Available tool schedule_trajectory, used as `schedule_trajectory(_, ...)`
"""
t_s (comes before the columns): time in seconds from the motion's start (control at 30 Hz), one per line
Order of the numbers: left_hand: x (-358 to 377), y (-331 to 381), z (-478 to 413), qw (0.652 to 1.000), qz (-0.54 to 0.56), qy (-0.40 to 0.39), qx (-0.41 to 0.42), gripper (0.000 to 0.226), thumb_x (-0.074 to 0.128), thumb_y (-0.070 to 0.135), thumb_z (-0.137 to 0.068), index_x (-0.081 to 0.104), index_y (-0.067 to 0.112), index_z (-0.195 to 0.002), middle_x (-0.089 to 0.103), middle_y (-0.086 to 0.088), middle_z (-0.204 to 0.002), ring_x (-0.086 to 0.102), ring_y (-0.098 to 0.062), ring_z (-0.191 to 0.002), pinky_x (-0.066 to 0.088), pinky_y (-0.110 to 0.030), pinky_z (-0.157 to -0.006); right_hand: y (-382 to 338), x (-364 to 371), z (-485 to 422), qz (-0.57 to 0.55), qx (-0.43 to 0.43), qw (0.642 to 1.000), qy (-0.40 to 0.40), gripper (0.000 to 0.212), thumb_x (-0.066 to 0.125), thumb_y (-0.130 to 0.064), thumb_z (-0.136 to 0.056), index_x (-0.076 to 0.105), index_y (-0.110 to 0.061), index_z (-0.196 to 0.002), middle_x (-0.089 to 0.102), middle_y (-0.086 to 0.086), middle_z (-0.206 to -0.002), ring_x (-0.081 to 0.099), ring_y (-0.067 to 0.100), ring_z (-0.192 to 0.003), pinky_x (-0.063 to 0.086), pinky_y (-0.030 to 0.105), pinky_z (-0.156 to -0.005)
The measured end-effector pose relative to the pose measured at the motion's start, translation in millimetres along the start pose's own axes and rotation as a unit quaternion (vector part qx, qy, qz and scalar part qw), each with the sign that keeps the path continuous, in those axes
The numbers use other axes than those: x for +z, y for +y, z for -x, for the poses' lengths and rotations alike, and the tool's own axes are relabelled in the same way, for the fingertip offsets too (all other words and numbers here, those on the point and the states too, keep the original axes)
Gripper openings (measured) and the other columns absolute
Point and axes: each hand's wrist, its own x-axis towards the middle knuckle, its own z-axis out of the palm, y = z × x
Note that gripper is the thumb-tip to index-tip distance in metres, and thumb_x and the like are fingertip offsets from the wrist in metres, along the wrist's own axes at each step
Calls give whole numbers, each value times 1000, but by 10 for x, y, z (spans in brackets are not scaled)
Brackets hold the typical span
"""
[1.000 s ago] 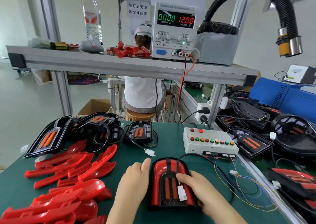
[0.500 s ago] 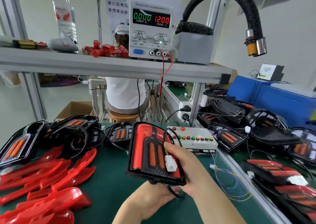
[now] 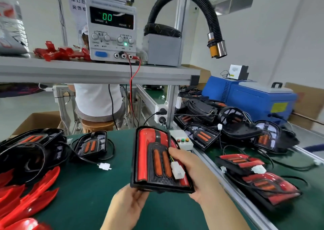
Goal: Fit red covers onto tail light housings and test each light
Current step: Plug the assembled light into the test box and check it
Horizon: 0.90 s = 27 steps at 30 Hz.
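Observation:
I hold a tail light (image 3: pixel 152 158) with its red cover fitted, lifted off the green mat and tilted toward me. My right hand (image 3: pixel 194 173) grips its right edge, thumb over the white connector (image 3: pixel 177 170) and its wire. My left hand (image 3: pixel 129 205) supports the bottom edge from below, fingers curled under the housing. The white test box (image 3: pixel 182 141) with coloured buttons sits just behind the light, mostly hidden. Loose red covers (image 3: pixel 29 200) lie at the lower left. Bare black housings (image 3: pixel 91 144) with orange strips lie at the left.
A power supply (image 3: pixel 112 31) on the shelf (image 3: pixel 98 73) feeds red and black leads downward. A black extraction hose (image 3: pixel 212 28) hangs at the right. Finished lights (image 3: pixel 263 186) and more housings (image 3: pixel 201 136) crowd the right bench. A person in white sits beyond the shelf.
The light went from lying flat on the mat to being lifted and tilted up in both hands. My view has swung to the right.

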Motion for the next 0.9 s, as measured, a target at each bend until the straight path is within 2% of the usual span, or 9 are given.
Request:
schedule_trajectory(0.07,-26,28,-82,1000,-12,-23,17,19,43,3,-98,60,-2,-96,72,-15,-67,69,-26,-58,59,-39,-56,20,-138,67,35,-4,998,60,22,71,-22,-82,71,-7,-98,73,16,-91,71,32,-74,59,42,-64)
schedule_trajectory(0.23,404,10,-2,965,-211,-152,36,29,47,34,-99,67,15,-108,74,-8,-97,72,-21,-80,52,-34,-68,116,-489,215,106,-18,971,211,20,62,-22,-92,67,-15,-110,76,10,-95,73,31,-85,60,45,-77)
schedule_trajectory(0.37,933,-136,91,907,-327,-245,102,28,66,21,-86,59,29,-112,71,-4,-108,70,-22,-96,54,-42,-89,-26,-827,416,71,-57,951,295,17,65,-22,-90,70,-12,-102,76,14,-90,73,34,-78,60,43,-67)
schedule_trajectory(0.47,1380,-335,61,872,-369,-301,116,37,64,16,-87,51,40,-112,65,3,-115,65,-1,-99,51,-18,-85,-208,-1132,611,46,-107,926,360,14,64,-20,-90,69,-12,-100,76,14,-85,73,32,-70,60,43,-59)
schedule_trajectory(0.5,1528,-407,54,858,-390,-314,114,46,63,18,-88,46,37,-126,58,6,-125,59,5,-107,44,-12,-86,-251,-1245,679,43,-126,913,385,13,64,-20,-90,69,-14,-100,76,12,-84,73,30,-68,59,39,-55)
schedule_trajectory(0.6,1927,-649,-7,808,-473,-332,113,77,61,29,-89,17,21,-152,36,0,-150,36,-9,-132,31,-24,-96,-333,-1567,851,53,-164,871,459,22,66,-25,-89,64,-20,-111,76,6,-90,74,26,-73,58,34,-59)
schedule_trajectory(0.7,2218,-919,-82,776,-513,-346,121,71,60,30,-91,25,12,-150,34,-6,-152,41,-17,-130,32,-28,-101,-324,-1848,938,42,-169,837,519,48,67,-27,-89,50,-21,-133,68,9,-112,71,30,-89,58,45,-78)
schedule_trajectory(0.8,2369,-1164,-142,736,-564,-350,135,63,55,31,-93,32,10,-149,34,-5,-154,37,-21,-137,31,-31,-110,-236,-2056,981,27,-163,818,551,54,66,-28,-90,46,-17,-138,64,14,-122,66,34,-101,53,52,-90)
schedule_trajectory(0.9,2430,-1350,-210,701,-599,-358,145,53,52,24,-93,43,9,-143,44,-8,-147,48,-24,-128,39,-33,-105,-115,-2208,1005,9,-162,801,576,50,66,-27,-90,48,-15,-136,65,15,-118,66,34,-100,55,51,-86)
